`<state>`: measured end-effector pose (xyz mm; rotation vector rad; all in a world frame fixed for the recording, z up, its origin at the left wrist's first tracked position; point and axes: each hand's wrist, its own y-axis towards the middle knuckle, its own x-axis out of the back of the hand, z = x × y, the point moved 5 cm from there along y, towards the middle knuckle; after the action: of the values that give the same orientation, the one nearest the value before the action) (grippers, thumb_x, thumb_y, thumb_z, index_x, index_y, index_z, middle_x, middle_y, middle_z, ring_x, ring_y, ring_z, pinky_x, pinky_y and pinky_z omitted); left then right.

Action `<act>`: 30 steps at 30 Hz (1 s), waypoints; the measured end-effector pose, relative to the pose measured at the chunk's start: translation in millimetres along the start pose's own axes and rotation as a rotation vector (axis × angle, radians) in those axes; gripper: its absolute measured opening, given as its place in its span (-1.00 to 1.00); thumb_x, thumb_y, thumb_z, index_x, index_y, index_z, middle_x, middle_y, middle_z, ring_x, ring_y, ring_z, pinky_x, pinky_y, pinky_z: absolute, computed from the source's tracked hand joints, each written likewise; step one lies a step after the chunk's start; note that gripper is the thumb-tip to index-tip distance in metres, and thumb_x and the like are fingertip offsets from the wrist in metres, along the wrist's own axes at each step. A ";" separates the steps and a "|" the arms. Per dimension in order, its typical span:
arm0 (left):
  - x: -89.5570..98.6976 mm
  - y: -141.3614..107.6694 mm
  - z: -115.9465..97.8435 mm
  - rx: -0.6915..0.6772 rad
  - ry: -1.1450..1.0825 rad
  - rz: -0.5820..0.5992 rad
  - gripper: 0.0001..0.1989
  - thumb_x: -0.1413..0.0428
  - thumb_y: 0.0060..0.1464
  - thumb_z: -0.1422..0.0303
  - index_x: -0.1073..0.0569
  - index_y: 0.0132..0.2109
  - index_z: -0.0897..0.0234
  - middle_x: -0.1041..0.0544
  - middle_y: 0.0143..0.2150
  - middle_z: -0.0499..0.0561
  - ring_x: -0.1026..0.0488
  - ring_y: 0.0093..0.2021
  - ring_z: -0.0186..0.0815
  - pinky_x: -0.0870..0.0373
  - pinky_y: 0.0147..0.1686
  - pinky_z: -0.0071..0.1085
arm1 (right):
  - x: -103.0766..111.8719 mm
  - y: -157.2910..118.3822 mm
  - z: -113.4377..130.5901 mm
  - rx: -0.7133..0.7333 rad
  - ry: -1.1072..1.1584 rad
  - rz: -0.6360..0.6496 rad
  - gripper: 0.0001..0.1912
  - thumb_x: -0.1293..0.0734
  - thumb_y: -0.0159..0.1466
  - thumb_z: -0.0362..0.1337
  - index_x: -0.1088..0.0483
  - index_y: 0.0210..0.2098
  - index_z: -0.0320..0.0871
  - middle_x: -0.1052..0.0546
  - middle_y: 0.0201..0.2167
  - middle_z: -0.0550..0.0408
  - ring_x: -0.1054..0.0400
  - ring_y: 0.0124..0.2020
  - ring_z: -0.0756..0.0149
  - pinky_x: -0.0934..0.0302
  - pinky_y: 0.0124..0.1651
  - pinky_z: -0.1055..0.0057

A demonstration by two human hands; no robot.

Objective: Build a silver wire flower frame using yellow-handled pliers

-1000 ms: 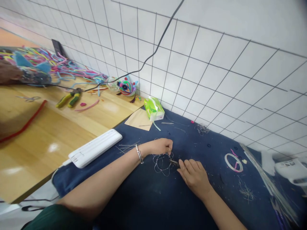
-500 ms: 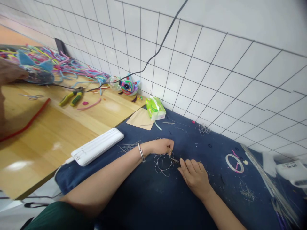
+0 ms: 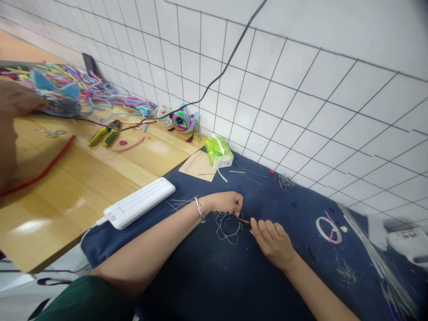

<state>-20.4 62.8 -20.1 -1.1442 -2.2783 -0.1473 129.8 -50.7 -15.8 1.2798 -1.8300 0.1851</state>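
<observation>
A thin wire bent into several loops (image 3: pixel 230 239) lies over the dark blue cloth. Its upper end is pinched in the closed fingers of my left hand (image 3: pixel 230 202), which wears a silver bangle. My right hand (image 3: pixel 272 240) is wrapped round the handles of small dark pliers (image 3: pixel 244 221). The pliers' tip points left and meets the wire just below my left fingertips. Whether the jaws are shut on the wire is too small to tell.
A white power bank (image 3: pixel 140 203) and a green tissue pack (image 3: pixel 219 151) lie to the left and behind. Yellow-handled pliers (image 3: pixel 105 133) rest on the wooden table. A tape ring (image 3: pixel 329 230), wire scraps (image 3: pixel 346 269) and long wires (image 3: pixel 366 245) are on the right. Another person's arm (image 3: pixel 16 102) shows far left.
The view has shifted slightly, so most things appear a little further right. Both hands keep their grip, and the pliers have turned a little at the wire.
</observation>
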 end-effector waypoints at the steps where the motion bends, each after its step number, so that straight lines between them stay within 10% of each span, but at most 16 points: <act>1: 0.1 0.6 1.0 0.001 -0.006 -0.002 -0.89 0.01 -0.09 0.48 -0.41 -0.42 0.33 -0.50 -0.41 -0.04 -0.35 -0.44 -0.40 -0.20 -0.49 -0.53 | -0.4 0.8 -0.9 0.018 0.004 0.004 -0.61 -0.22 0.23 -0.39 -0.25 0.07 -0.24 -0.42 -0.21 -0.03 -0.22 -0.17 0.22 -0.01 -0.16 0.23; 30: -0.4 2.8 6.1 0.046 0.020 -0.072 -0.88 0.01 -0.11 0.49 -0.42 -0.41 0.32 -0.51 -0.42 -0.05 -0.35 -0.46 -0.40 -0.23 -0.46 -0.53 | 10.6 14.9 -16.9 0.131 0.102 0.018 -0.59 -0.13 0.25 -0.48 -0.21 0.09 -0.29 -0.43 -0.22 -0.06 -0.23 -0.16 0.25 -0.03 -0.19 0.28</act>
<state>-20.8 66.4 -25.8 -1.0332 -2.2946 -0.1331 126.1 -41.8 7.1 1.3195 -1.7663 0.3782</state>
